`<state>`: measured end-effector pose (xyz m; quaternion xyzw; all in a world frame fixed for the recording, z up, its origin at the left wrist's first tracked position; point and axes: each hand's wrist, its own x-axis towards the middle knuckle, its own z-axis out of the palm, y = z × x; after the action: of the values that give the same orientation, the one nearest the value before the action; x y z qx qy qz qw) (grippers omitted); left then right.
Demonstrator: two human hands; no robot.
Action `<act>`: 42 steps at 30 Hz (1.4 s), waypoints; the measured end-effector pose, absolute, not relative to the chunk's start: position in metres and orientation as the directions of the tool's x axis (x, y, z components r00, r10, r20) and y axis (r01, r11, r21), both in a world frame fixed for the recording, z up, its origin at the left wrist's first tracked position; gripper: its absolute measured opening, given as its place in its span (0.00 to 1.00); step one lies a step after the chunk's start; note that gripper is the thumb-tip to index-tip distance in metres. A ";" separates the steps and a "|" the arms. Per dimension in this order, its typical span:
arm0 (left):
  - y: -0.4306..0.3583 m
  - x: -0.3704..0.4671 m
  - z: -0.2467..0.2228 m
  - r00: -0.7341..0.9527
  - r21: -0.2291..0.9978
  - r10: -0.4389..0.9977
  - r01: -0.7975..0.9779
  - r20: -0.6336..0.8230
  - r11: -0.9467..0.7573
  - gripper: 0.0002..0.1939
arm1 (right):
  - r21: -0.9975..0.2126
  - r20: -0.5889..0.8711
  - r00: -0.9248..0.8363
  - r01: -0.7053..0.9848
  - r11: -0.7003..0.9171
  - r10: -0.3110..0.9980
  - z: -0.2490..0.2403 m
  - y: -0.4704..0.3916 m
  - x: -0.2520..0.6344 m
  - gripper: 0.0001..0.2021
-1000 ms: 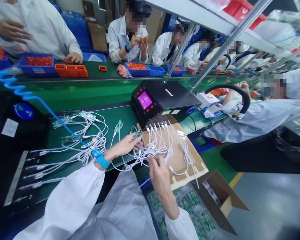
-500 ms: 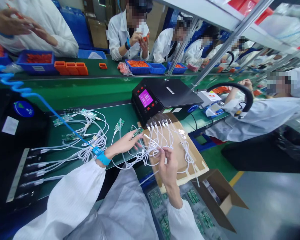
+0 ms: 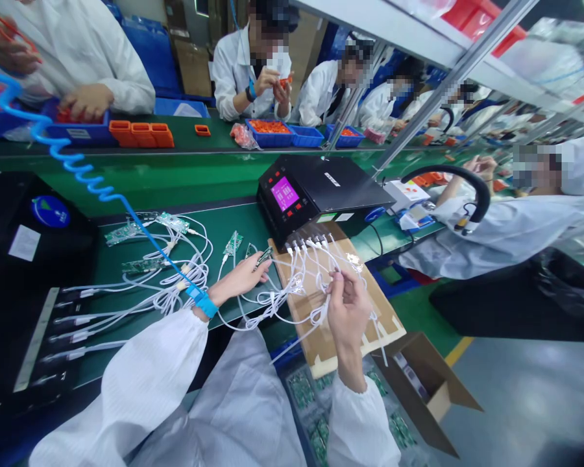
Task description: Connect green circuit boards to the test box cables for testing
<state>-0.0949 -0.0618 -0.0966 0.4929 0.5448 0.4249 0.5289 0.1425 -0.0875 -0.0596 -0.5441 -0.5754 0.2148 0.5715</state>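
My left hand (image 3: 241,277), with a blue wrist strap (image 3: 202,301), holds a small green circuit board (image 3: 263,257) between thumb and fingers. Over the cardboard (image 3: 355,324), my right hand (image 3: 349,308) pinches a white cable (image 3: 331,275). Several white cables run from the front of a black tester (image 3: 321,191) with a lit magenta screen (image 3: 285,193). Another green board (image 3: 232,244) lies on the green bench just beyond my left hand. More boards (image 3: 172,222) and a tangle of white cables (image 3: 175,295) lie to the left.
A second black box (image 3: 29,259) stands at the left, below a coiled blue cord (image 3: 73,165). Trays of boards (image 3: 316,415) and an open carton (image 3: 428,383) sit below the bench. Co-workers in white coats sit across, behind blue bins (image 3: 270,137); another sits at the right.
My right hand has moved right across the cardboard, drawing the cable with it. My left hand with the board has shifted slightly left. Across the bench, a co-worker's hand has reached into a blue bin.
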 end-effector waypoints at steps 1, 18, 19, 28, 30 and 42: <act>-0.062 -0.095 -0.097 0.049 0.986 0.987 0.062 -0.156 0.153 0.11 | -0.874 0.424 0.256 0.368 0.318 0.869 -0.057 -0.086 0.142 0.14; -0.075 -0.049 -0.045 0.073 0.727 0.963 -0.642 -0.258 0.244 0.18 | -0.497 0.561 -0.317 0.610 0.617 0.765 -0.051 -0.089 0.124 0.10; -0.074 -0.047 -0.046 0.058 0.714 0.962 -0.659 -0.268 0.238 0.18 | -0.525 0.551 -0.315 0.589 0.615 0.773 -0.048 -0.089 0.121 0.10; -0.060 -0.042 -0.027 -0.174 0.519 0.894 -0.852 -0.412 0.073 0.06 | -0.638 0.518 -0.337 0.460 0.618 0.786 -0.049 -0.095 0.114 0.11; -0.059 -0.042 -0.026 -0.196 0.502 0.894 -0.864 -0.403 0.038 0.05 | -0.620 0.579 -0.292 0.448 0.644 0.761 -0.052 -0.099 0.112 0.10; -0.059 -0.037 -0.023 -0.118 0.379 0.916 -0.924 -0.383 0.039 0.06 | -0.335 0.755 -0.337 0.540 0.773 0.562 -0.061 -0.113 0.106 0.13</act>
<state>-0.0370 -0.0594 -0.0230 -0.0072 0.2806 0.6931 0.6639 0.1064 -0.1130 -0.0610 -0.3370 -0.8175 0.0122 0.4668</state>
